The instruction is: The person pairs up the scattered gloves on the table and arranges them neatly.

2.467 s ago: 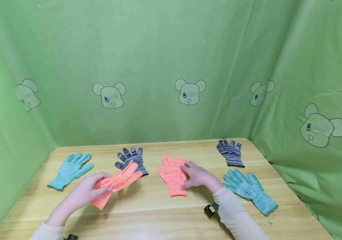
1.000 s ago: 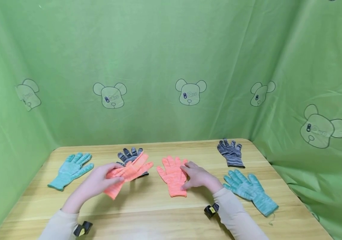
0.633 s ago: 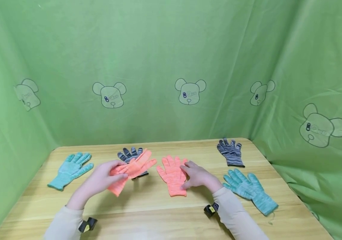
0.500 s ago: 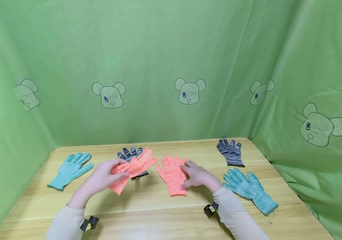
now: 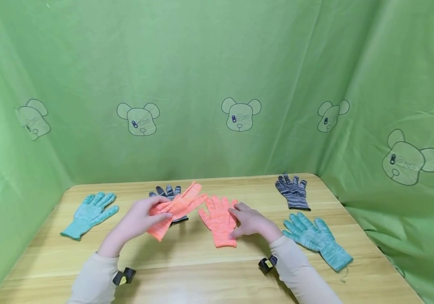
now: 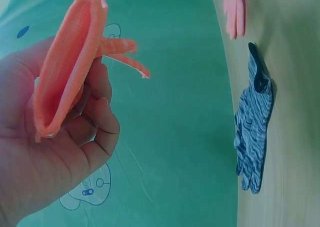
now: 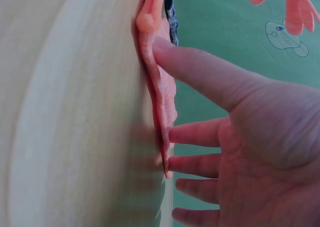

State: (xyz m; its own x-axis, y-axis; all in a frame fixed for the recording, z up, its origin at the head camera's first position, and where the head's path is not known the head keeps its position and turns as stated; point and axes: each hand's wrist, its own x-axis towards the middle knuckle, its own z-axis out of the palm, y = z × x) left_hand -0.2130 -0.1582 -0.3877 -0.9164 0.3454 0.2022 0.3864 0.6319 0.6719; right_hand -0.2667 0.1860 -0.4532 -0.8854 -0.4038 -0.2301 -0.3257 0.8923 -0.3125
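In the head view my left hand (image 5: 137, 220) grips a coral-orange knit glove (image 5: 184, 205) by its cuff end, thumb on the near side. The glove is up off the wooden table, its fingers pointing to the upper right. The left wrist view looks into its open cuff (image 6: 89, 59), with the fingers curled behind. My right hand (image 5: 252, 220) rests its fingertips on a second orange glove (image 5: 219, 226) lying flat, palm area toward me. From the right wrist, my straight fingers and thumb (image 7: 200, 69) touch that glove's surface without pinching it.
A grey-black striped glove (image 5: 170, 192) lies partly hidden behind the held glove; another grey-black glove (image 5: 294, 195) is at the back right. One teal glove (image 5: 89, 215) lies at the left, a second teal glove (image 5: 317, 240) beside my right forearm. Green curtains surround the table (image 5: 186, 278).
My left hand has carried the held orange glove rightward and slightly away, over the grey-black glove and closer to the flat orange one. My right hand has stayed in place.
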